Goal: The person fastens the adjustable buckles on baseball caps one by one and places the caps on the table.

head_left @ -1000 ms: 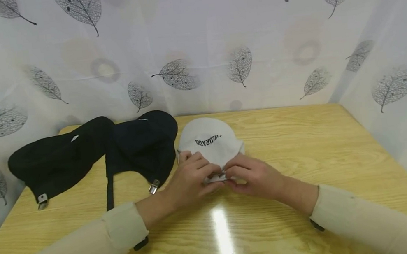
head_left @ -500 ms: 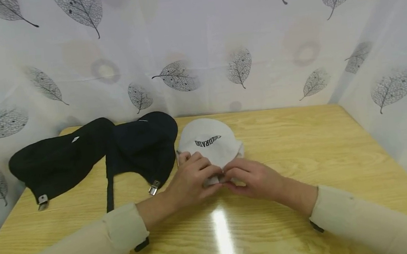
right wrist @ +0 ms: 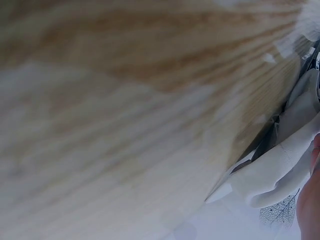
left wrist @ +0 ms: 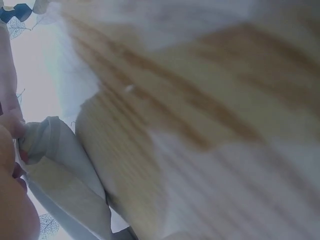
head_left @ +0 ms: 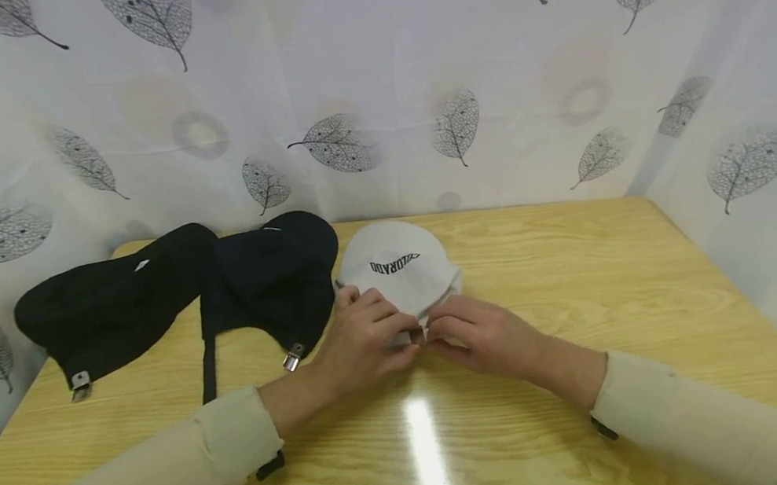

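A white cap (head_left: 392, 250) with dark "COLORADO" lettering, upside down in the head view, lies mid-table at the back. My left hand (head_left: 366, 336) grips its near edge from the left. My right hand (head_left: 487, 335) pinches the same edge from the right, the fingertips of both hands almost meeting. A small dark bit of the strap (head_left: 417, 336) shows between them; the rest is hidden by fingers. In the left wrist view, the cap's folded pale cloth (left wrist: 65, 185) sits beside the left fingers. The right wrist view has its pale edge (right wrist: 275, 165) beside the right hand.
Two dark caps lie on the left: a black one (head_left: 110, 303) and a navy one (head_left: 271, 278) overlapping it, close beside the white cap. Each has a metal strap clasp, such as the navy cap's clasp (head_left: 293, 357). A leaf-printed curtain (head_left: 384, 61) stands behind the wooden table (head_left: 576, 270).
The fingertips have shifted slightly at the white cap's near edge, and a small dark bit of strap now shows between them. The dark caps have stayed in place.
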`<state>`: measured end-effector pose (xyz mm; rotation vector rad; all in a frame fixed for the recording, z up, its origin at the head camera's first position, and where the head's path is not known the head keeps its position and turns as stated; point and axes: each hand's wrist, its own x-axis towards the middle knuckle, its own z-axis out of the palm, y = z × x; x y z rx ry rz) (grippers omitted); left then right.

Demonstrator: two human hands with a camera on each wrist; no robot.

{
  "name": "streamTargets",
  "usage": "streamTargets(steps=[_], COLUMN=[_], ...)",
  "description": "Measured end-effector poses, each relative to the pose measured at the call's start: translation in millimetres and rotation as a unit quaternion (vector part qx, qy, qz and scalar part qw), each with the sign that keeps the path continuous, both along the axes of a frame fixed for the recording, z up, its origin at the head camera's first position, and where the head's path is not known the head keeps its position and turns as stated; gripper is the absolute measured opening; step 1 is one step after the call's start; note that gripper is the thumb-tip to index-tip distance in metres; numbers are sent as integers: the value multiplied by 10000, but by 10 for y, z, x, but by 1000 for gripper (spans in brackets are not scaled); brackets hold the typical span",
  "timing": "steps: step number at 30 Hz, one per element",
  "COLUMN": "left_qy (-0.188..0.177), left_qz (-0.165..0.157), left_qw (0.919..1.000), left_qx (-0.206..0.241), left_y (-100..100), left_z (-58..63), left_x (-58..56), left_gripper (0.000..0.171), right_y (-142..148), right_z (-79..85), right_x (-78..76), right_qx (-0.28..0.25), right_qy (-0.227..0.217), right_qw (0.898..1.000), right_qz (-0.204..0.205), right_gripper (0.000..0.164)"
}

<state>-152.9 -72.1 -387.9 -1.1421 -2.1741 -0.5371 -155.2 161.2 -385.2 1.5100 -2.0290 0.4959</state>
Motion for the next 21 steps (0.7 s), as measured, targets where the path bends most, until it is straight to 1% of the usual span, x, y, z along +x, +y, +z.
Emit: streamTargets(steps=[5,10,14,17,21], left_qy=[51,139,114,127,49], left_qz=[19,83,194,271,290], left_qw=[10000,9999,9997,9995,9995], left_qx=[24,17,-35,-65,-113], left_y=[7,-2,-15,-19,-17], left_z=[-4,-5,10,18,17], left_x=[-2,7,20,31,37], left_gripper=[14,14,14,16,16], right_y=[4,1,0,3,5], right_z=[2,4,5,6,5], right_x=[-3,1,-1,-1,-5], right_qx=[1,38,21,-14,-87], right_qy=[259,275,307,371,392], right_qw=[9997,9996,9995,9993,9991], right_qz=[8,-36,-78,-91,-144], right_gripper=[19,5,6,3,3])
